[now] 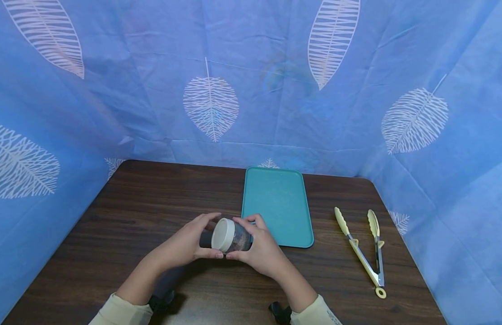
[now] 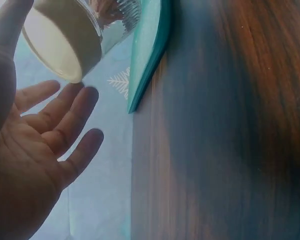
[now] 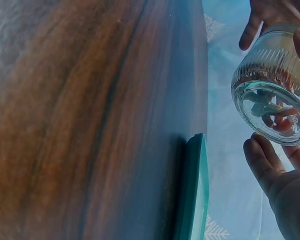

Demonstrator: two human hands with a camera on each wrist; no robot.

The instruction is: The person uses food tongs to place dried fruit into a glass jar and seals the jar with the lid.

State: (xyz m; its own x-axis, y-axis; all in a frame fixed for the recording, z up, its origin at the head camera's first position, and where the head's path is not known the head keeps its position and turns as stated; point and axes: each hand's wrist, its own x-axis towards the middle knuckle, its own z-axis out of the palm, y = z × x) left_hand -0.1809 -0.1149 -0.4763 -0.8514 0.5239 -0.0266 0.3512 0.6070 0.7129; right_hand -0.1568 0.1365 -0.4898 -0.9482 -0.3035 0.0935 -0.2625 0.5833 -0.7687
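A clear ribbed glass jar (image 3: 270, 62) with a cream lid (image 1: 223, 235) is tilted above the table, its lid turned toward my left hand. Dark reddish-brown contents show through the glass. My right hand (image 1: 262, 247) grips the jar's body, thumb on one side and fingers on the other. At the lid end is my left hand (image 1: 183, 241), its thumb near the lid's lower edge. In the left wrist view, the left fingers (image 2: 72, 117) spread loosely with a tip right at the lid's rim, and a gap shows between palm and lid.
A teal tray (image 1: 277, 203) lies on the dark wooden table (image 1: 169, 189) just beyond the right hand. To the right, cream-tipped metal tongs (image 1: 366, 259) lie spread apart. A blue leaf-patterned cloth (image 1: 255, 113) hangs behind and along the table's sides.
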